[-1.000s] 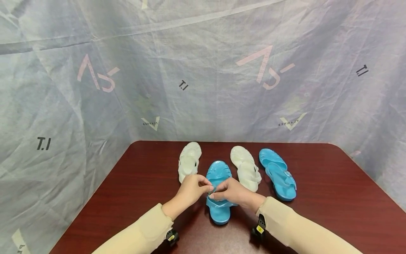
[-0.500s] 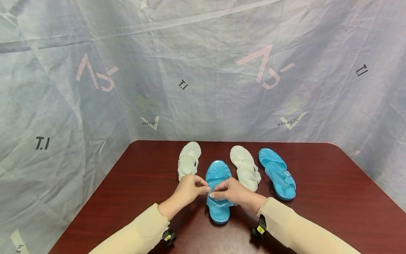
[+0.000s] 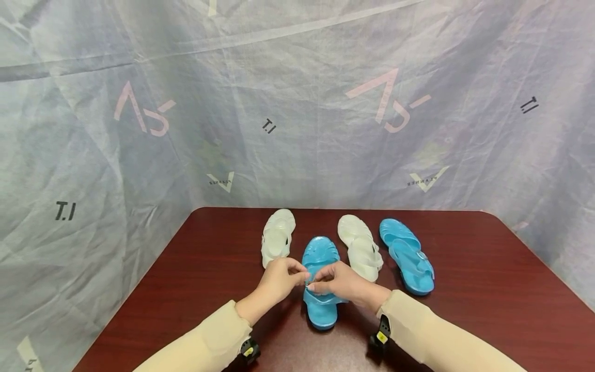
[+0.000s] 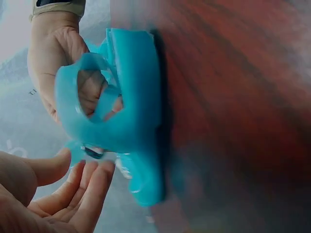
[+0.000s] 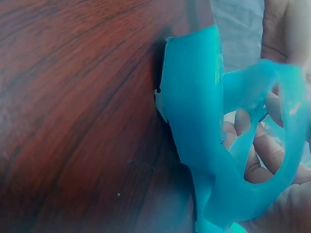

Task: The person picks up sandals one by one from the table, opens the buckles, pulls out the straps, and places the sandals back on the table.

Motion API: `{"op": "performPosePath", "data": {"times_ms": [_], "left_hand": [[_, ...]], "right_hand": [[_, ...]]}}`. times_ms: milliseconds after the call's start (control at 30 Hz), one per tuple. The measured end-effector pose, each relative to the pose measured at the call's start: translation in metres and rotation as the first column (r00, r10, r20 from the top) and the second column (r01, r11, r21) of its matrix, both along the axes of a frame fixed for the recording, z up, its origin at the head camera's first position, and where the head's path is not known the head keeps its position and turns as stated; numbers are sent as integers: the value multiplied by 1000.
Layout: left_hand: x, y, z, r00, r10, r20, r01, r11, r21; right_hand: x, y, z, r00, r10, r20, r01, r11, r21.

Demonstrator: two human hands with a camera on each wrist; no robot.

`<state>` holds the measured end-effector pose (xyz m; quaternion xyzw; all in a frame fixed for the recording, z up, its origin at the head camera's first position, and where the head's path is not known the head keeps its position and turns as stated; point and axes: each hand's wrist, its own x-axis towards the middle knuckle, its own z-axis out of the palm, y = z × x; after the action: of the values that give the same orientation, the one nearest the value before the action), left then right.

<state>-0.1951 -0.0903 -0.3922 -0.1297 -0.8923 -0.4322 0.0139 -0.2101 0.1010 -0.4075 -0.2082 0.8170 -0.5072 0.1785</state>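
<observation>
A blue jelly sandal point(image 3: 322, 249) stands upright on the table in front of me, its toe pointing away. My left hand point(image 3: 278, 279) is at its left side, thumb and fingers pinching the strap end beside a small dark buckle point(image 4: 93, 153), as the left wrist view shows. From the right, my right hand point(image 3: 343, 281) reaches over the sandal and pinches the strap close to that buckle, fingertips almost meeting the left ones. The heel strap point(image 5: 255, 196) arches up above the sole in the right wrist view, with fingers showing through its opening. My hands hide the sandal's middle from above.
One white sandal point(image 3: 277, 237) lies just beyond my left hand. Another white sandal point(image 3: 360, 248) lies close to the right of the blue one. Farther right rests a second blue sandal point(image 3: 409, 258). Behind the dark red table point(image 3: 483, 289) hangs a grey cloth point(image 3: 307, 155).
My left fingertips have shifted very slightly to the left at the strap. The right hand keeps its hold, and all the sandals stay in place.
</observation>
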Motion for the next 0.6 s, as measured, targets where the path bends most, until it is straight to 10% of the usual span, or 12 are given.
{"op": "performPosePath", "data": {"times_ms": [400,600], "left_hand": [[-1,-6,13,998,58,-29,-58,998,-29],[0,-11,7,999,-43,1,43,997,-70]], "right_hand": [[0,3,-3,1000,-2,27,3,1000,-26],[-10,14,2,996,30,83,-22,995,-94]]}}
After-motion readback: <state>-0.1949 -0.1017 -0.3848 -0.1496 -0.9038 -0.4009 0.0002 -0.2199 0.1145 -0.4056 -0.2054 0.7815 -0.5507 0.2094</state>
